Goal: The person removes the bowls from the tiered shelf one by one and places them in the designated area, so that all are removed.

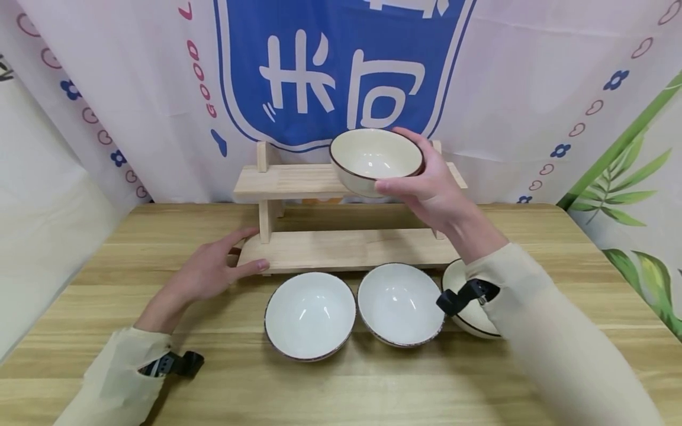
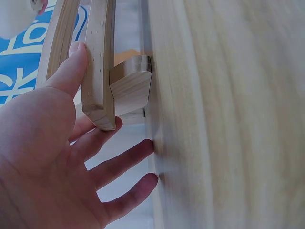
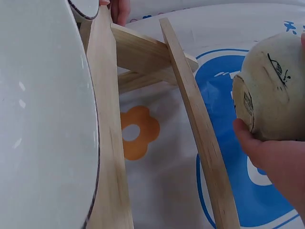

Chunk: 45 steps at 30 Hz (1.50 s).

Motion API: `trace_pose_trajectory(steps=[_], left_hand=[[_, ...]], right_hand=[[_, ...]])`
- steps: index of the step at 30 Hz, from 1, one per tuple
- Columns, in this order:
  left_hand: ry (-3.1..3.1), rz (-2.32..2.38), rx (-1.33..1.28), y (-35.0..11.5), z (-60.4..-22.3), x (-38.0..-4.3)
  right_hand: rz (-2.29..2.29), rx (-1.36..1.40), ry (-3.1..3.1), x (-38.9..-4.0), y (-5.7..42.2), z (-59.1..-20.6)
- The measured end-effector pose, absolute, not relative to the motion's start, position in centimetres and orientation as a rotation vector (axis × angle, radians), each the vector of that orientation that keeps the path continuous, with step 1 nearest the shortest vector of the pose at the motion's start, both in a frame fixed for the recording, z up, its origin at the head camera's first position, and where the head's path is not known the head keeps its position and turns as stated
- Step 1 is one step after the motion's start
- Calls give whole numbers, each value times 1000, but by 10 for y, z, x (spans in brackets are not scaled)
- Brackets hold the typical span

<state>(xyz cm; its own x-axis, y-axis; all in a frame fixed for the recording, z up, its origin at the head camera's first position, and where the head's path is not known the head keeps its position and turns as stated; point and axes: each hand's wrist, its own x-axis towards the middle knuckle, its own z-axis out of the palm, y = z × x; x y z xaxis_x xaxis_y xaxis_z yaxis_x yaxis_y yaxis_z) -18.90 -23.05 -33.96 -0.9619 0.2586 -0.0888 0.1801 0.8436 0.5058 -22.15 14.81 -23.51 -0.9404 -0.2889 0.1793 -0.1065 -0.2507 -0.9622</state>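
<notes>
A two-tier wooden rack (image 1: 346, 248) stands at the back of the wooden table (image 1: 341, 378). My right hand (image 1: 426, 186) grips a cream bowl with a dark rim (image 1: 375, 160) just above the rack's upper shelf (image 1: 288, 180); the right wrist view shows the bowl's underside (image 3: 271, 95) held by my fingers (image 3: 267, 152). My left hand (image 1: 213, 269) rests open against the left end of the lower shelf, thumb and fingers (image 2: 71, 71) touching its edge (image 2: 97, 71). On the table in front of the rack sit three bowls: left (image 1: 310, 315), middle (image 1: 399, 303), and right (image 1: 469, 313), partly hidden by my sleeve.
A printed backdrop (image 1: 341, 71) hangs directly behind the rack. White sheets close off the left side (image 1: 42, 207), and a leaf-print panel (image 1: 634, 195) stands at the right. The table's front strip lies below the bowls.
</notes>
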Motion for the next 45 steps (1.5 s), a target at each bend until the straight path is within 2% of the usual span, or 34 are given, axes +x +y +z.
trace_pose_trajectory(steps=[16,33,45], left_hand=[[2855,779,326,-231,-339,-188],[2856,789,331,-230,-340,-187],[2853,791,329,-232,-341,-188]], right_hand=[[-2378,-817,1645,-201,203,-243],[-2414,-861,1680,-182,268,-259],[-2468,-989,1578,-172,319,-282]])
